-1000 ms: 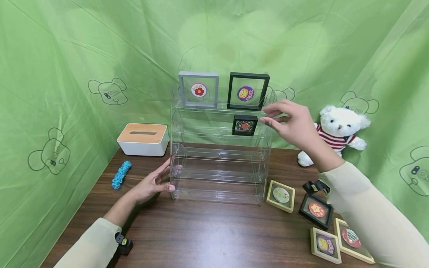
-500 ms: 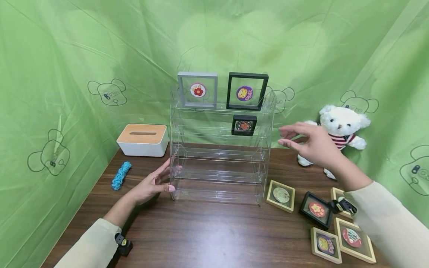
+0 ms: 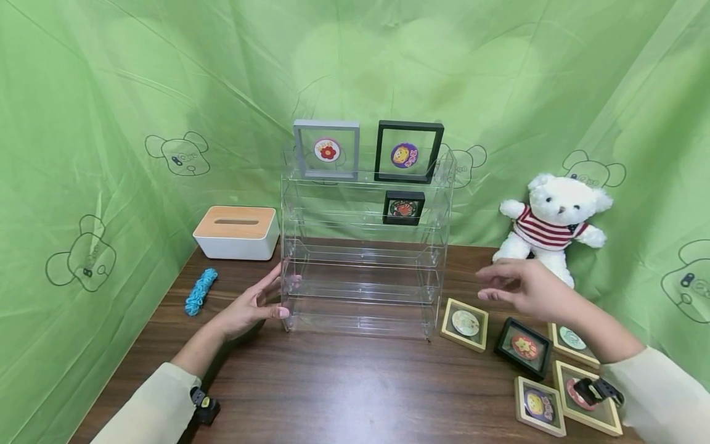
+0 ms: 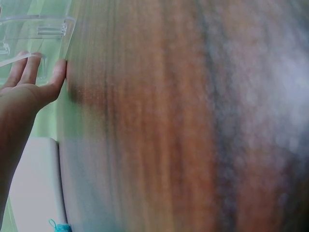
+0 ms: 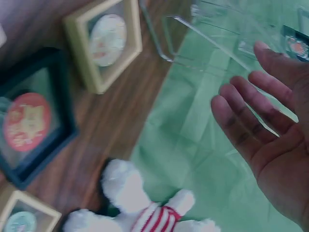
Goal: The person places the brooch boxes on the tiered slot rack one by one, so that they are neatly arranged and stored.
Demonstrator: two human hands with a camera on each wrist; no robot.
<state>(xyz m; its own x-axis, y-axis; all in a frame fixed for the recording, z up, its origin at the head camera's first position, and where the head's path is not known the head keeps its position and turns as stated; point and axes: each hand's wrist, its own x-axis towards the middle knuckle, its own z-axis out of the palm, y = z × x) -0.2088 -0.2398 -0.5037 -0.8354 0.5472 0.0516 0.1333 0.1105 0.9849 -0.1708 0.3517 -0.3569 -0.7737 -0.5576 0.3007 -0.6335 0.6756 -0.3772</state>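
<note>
A clear tiered display rack [image 3: 363,291] stands on the table in the head view. My left hand [image 3: 249,311] rests against its left side, fingers extended and thumb at the front edge. A grey frame with a red flower badge [image 3: 328,150] and a black frame with a purple badge [image 3: 404,155] sit on the top tier. One tier lower is a small black frame [image 3: 403,208]. Holding nothing, my right hand [image 3: 535,288] hovers over the right of the table, its fingers loosely bent. Beneath and near it lie a wooden frame [image 3: 465,324] and a black frame with a red badge [image 3: 523,347].
More light wooden frames lie at the right: one with a purple badge [image 3: 539,405], a larger one [image 3: 604,414] and another [image 3: 574,345] behind. A white teddy bear [image 3: 549,228] sits at back right. A tissue box [image 3: 237,233] and blue cord [image 3: 201,291] are left.
My right hand has moved away from the small black frame on the rack, down and to the right, towards the loose frames. My left hand stays at the rack's side.
</note>
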